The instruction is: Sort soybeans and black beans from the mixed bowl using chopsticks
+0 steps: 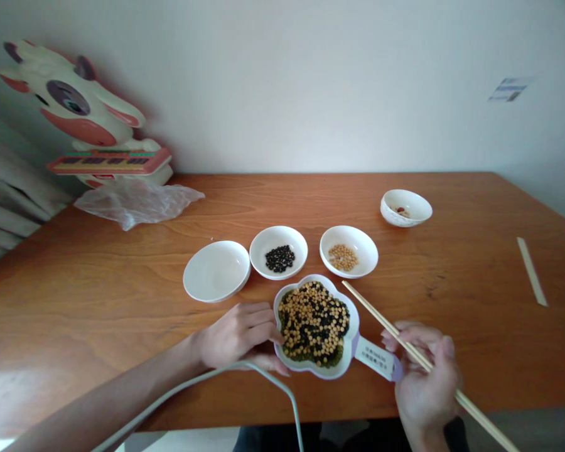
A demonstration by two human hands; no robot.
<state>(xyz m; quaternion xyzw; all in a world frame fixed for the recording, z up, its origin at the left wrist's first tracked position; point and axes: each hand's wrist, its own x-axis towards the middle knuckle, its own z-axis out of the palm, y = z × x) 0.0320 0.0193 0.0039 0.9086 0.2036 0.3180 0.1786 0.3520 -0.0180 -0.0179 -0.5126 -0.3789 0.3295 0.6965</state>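
Nearest, a thin pale cable crosses before the left hand, whose curled fingers touch the left rim of a white, lilac-edged, flower-shaped handled dish of mixed beans; whether they pinch it, I cannot tell. The right hand grasps pale wooden chopsticks, tips just beside the dish, on the brown wooden worktop. Beyond are round white bowls holding black beans and yellow beans; farther, a crumpled clear plastic bag.
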